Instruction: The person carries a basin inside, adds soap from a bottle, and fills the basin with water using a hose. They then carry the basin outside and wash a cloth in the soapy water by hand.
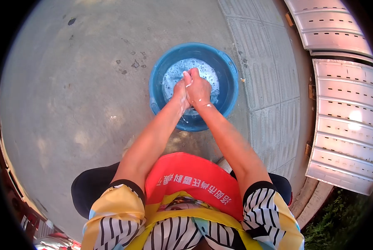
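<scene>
A blue plastic basin [154, 75] stands on the ground, with foamy, bubbly water [203, 68] inside. Over it my left hand [179, 94] and my right hand [199, 89] are pressed together, fingers closed and pointing away from me. White suds cling to my fingers, both wrists and the left palm side. Whatever lies between the hands, if anything, is mostly hidden by the fingers, and I cannot make it out. A thin trail of foam hangs below the left wrist, inside the near part of the basin.
Grey concrete ground [90, 83] surrounds the basin, with ridged paving slabs [274, 79] to the right. Slotted metal panels [347, 121] lie beyond a curb, above green plants [336, 221]. A red and yellow apron [194, 175] covers my lap.
</scene>
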`<action>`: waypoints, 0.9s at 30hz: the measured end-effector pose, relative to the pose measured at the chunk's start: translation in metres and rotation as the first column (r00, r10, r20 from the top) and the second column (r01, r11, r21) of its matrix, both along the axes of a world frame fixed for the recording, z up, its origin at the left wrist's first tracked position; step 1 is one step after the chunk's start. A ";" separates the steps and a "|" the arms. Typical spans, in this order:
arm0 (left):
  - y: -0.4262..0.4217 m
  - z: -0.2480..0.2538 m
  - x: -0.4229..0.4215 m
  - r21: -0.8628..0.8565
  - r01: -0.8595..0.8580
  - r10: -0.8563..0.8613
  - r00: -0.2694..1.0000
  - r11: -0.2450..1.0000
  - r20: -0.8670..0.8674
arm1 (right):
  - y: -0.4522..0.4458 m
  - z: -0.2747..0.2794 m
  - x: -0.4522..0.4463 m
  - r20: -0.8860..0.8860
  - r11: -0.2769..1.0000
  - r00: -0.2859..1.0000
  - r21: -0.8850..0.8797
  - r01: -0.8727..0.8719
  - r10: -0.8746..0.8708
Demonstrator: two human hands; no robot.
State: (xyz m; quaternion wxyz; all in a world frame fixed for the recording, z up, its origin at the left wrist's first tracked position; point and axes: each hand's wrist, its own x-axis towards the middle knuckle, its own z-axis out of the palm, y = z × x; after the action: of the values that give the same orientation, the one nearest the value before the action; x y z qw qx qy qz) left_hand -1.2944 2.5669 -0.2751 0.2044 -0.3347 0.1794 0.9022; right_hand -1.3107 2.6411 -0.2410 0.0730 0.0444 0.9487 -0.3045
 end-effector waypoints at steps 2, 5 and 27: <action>0.016 0.043 -0.003 -0.226 0.170 -0.164 0.985 0.959 0.049 | 0.014 -0.003 -0.016 -0.094 0.997 0.994 0.062 0.054 -0.048; -0.017 -0.038 -0.004 0.219 0.243 -0.167 0.934 0.945 -0.316 | -0.011 0.016 0.011 -0.111 0.995 0.993 0.095 -0.034 0.044; -0.004 0.037 -0.017 -0.371 0.399 -0.456 0.887 0.838 -0.074 | 0.071 -0.013 -0.033 0.309 0.909 0.949 -0.411 0.073 0.064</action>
State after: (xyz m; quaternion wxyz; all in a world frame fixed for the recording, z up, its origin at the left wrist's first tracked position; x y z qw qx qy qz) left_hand -1.3113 2.5625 -0.2380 0.3240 -0.2434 0.4211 0.8115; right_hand -1.3441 2.7122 -0.2538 0.2308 0.0780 0.8373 -0.4894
